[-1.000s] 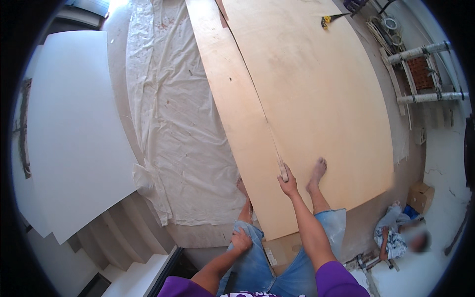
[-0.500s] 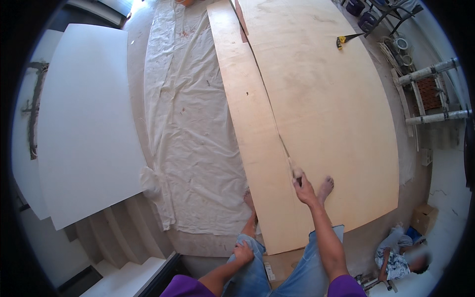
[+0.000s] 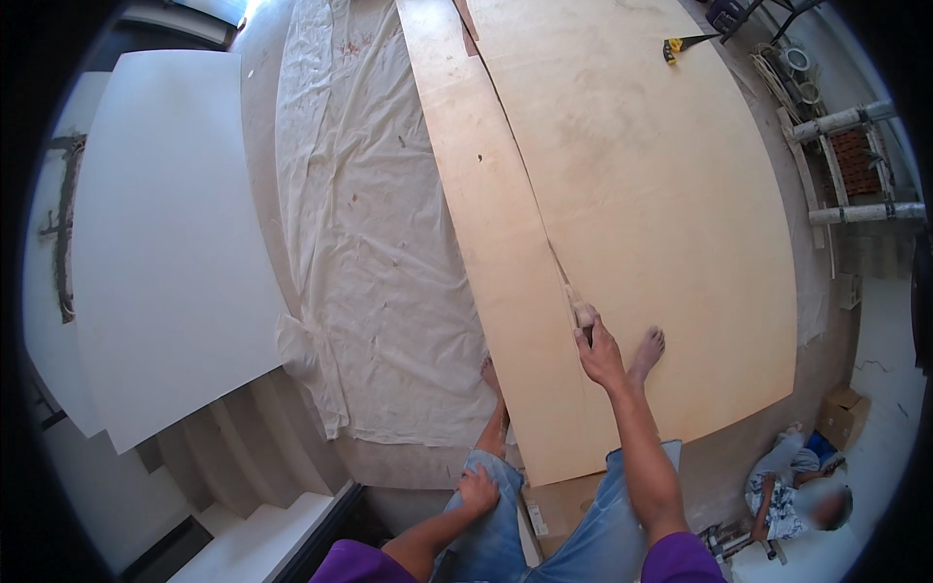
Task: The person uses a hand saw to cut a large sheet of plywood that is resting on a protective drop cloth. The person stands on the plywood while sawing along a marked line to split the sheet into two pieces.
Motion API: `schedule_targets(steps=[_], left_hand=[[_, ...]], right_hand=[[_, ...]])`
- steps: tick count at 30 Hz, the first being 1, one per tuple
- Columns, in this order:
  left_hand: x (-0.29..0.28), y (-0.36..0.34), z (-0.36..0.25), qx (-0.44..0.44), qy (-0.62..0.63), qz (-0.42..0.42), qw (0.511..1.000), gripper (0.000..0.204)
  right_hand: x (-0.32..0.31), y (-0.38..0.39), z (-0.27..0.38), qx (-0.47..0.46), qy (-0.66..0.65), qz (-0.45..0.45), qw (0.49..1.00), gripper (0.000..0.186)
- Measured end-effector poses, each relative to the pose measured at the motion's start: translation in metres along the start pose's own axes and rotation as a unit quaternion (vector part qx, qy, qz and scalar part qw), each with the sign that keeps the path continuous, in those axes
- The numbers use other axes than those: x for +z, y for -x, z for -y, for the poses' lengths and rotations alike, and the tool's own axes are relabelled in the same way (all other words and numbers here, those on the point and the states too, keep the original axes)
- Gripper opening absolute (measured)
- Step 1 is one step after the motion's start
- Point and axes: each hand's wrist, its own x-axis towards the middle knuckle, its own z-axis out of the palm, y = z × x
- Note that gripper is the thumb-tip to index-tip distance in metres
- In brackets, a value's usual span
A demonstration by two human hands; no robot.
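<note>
My right hand point(image 3: 597, 346) grips the pale handle of a saw point(image 3: 585, 315), whose thin blade lies in a long slit in the plywood sheet point(image 3: 661, 204). Left of the slit runs a narrower strip of the board point(image 3: 447, 126). My bare right foot point(image 3: 649, 345) rests on the plywood beside that hand. My left hand point(image 3: 478, 489) rests on my jeans at the left knee, its fingers apart and holding nothing. A second saw with a yellow and black handle point(image 3: 671, 51) lies near the sheet's far right edge.
Crumpled plastic sheeting point(image 3: 360, 243) covers the floor left of the plywood. A white panel point(image 3: 170, 233) and steps point(image 3: 233, 447) are further left. Scaffold frames point(image 3: 846, 126), a chair point(image 3: 753, 17) and a cardboard box point(image 3: 844, 418) stand rightward. A co-worker point(image 3: 782, 496) is at the lower right.
My right hand and the saw have shifted slightly forward along the slit since a second ago. The view has also moved a little. My left hand stays on the knee.
</note>
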Motion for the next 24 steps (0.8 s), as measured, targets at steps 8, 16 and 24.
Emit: schedule_targets(steps=[8,16,24], left_hand=[[-0.018,0.002,-0.014,-0.013,0.016,0.004,1.0,0.078],[-0.004,-0.003,-0.009,-0.028,0.06,-0.039,0.997,0.081],[-0.004,0.001,-0.015,-0.054,0.059,-0.011,0.997,0.082]], right_hand=[[-0.011,0.0,-0.009,0.011,0.005,0.031,0.999,0.065],[-0.005,0.004,-0.002,0.032,0.015,0.076,0.996,0.071],[-0.004,0.003,-0.007,0.04,0.038,0.101,0.993,0.076]])
